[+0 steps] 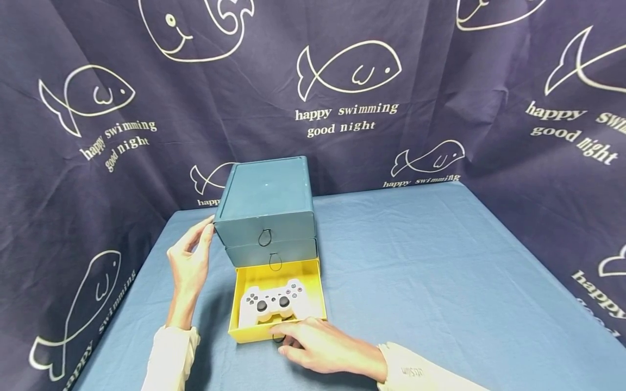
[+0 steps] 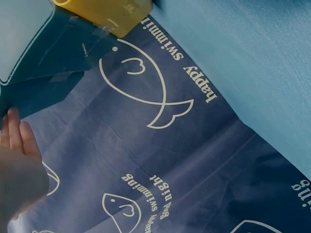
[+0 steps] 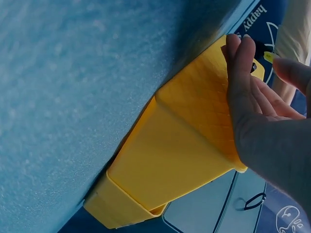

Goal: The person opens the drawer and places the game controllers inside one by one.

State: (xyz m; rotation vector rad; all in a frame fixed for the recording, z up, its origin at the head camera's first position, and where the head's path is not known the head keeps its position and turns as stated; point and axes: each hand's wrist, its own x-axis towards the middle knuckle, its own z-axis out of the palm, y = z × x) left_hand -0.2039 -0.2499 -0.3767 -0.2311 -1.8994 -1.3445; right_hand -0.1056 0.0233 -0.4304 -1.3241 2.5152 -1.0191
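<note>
A teal drawer cabinet (image 1: 266, 187) stands at the back left of the table, its two upper drawer fronts closed. Below them a yellow drawer (image 1: 313, 266) is pulled out toward me. Inside it lies a white game controller (image 1: 274, 297), its two black thumbsticks facing up. My left hand (image 1: 189, 260) touches the cabinet's left side near the front corner, fingers straight. At the drawer's front edge is my right hand (image 1: 318, 345), index finger lying along the front panel and thumb apart. The right wrist view shows its extended fingers (image 3: 240, 63) against the yellow front.
Black loop pulls (image 1: 264, 238) hang on the upper drawer fronts. A blue cloth (image 1: 415, 282) covers the table. Dark blue curtains (image 1: 352, 157) with white fish drawings and lettering enclose the back and sides, close behind the cabinet.
</note>
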